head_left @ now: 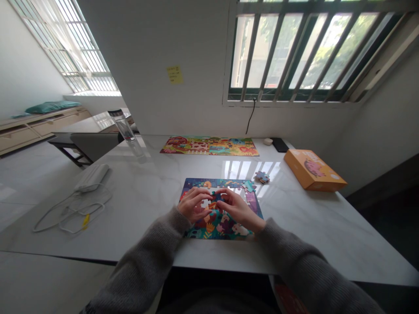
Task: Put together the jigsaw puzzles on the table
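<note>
A colourful jigsaw puzzle (225, 226), partly put together, lies on the table in front of me. Light gaps show in its middle and upper part. Over its left side is my left hand (195, 204), fingers curved and apart, with nothing visible between them. My right hand (237, 207) reaches in from the other side, its thumb and fingers closed around a dark blue puzzle piece (218, 197) above the middle. Both hands partly cover the picture. At the upper right corner, a teal puzzle piece (249, 186) sits slightly askew.
A small pile of puzzle pieces (262, 176) lies right of the puzzle. Farther right is an orange box (312, 170). Two finished-looking puzzle pictures (209, 146) lie along the wall, near a black phone-like object (279, 145). A bottle (122, 124) and a white device with cables (93, 178) are left.
</note>
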`<move>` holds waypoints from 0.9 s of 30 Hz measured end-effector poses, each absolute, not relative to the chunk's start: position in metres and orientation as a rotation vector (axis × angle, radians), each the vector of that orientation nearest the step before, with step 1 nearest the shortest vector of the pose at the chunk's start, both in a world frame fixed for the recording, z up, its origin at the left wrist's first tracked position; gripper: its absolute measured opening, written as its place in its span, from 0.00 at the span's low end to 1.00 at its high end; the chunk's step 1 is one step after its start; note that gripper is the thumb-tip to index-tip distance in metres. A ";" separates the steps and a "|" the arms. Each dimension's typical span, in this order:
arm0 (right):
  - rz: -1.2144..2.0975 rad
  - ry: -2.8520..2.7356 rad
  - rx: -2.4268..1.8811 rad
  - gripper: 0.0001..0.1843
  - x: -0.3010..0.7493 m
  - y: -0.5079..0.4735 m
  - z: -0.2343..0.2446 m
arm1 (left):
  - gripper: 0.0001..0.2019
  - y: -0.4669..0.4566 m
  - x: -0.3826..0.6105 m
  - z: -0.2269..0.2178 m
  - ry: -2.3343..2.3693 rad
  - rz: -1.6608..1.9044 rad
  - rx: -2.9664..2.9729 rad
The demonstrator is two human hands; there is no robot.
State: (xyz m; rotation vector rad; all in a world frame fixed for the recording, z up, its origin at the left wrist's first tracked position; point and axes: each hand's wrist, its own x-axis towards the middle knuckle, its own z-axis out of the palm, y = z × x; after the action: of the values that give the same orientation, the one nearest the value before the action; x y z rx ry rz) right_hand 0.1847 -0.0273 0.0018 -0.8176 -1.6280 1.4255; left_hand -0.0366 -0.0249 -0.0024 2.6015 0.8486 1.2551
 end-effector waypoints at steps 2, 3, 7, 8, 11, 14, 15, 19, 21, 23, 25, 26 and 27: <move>1.351 -1.690 -0.830 0.15 0.185 -0.028 0.002 | 0.14 -0.024 -0.037 -0.003 0.855 1.273 2.605; 1.276 -1.729 -0.842 0.15 0.186 -0.029 0.002 | 0.13 -0.024 -0.037 -0.003 0.857 1.276 2.601; 0.897 -1.921 -0.810 0.20 0.193 -0.032 0.007 | 0.12 -0.024 -0.038 -0.003 0.868 1.295 2.561; 0.826 -1.977 -0.769 0.21 0.195 -0.032 0.008 | 0.12 -0.024 -0.039 -0.003 0.869 1.307 2.551; 0.656 -2.106 -0.673 0.23 0.200 -0.030 0.009 | 0.12 -0.023 -0.039 -0.004 0.862 1.341 2.533; 0.538 -2.157 -0.658 0.21 0.203 -0.027 0.004 | 0.12 -0.022 -0.040 -0.006 0.856 1.342 2.536; 0.510 -2.165 -0.659 0.20 0.204 -0.026 0.003 | 0.12 -0.022 -0.040 -0.007 0.857 1.339 2.538; 0.454 -2.188 -0.660 0.20 0.205 -0.024 0.001 | 0.12 -0.022 -0.040 -0.007 0.867 1.333 2.540; 0.454 -2.194 -0.665 0.21 0.205 -0.025 0.001 | 0.11 -0.022 -0.040 -0.007 0.871 1.320 2.543; 0.457 -2.197 -0.669 0.21 0.205 -0.025 0.002 | 0.11 -0.022 -0.041 -0.007 0.877 1.297 2.550; 0.456 -2.201 -0.674 0.21 0.205 -0.025 0.001 | 0.11 -0.022 -0.041 -0.008 0.876 1.273 2.548; 0.456 -2.211 -0.675 0.21 0.205 -0.025 0.001 | 0.10 -0.022 -0.041 -0.009 0.870 1.263 2.542; 0.453 -2.224 -0.675 0.20 0.205 -0.024 0.000 | 0.09 -0.022 -0.041 -0.009 0.863 1.249 2.537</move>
State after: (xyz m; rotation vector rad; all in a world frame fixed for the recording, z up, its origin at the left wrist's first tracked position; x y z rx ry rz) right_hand 0.2050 -0.0244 0.0000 -0.6754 -2.2238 0.4530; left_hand -0.0415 -0.0220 -0.0095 2.5367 0.8626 1.2486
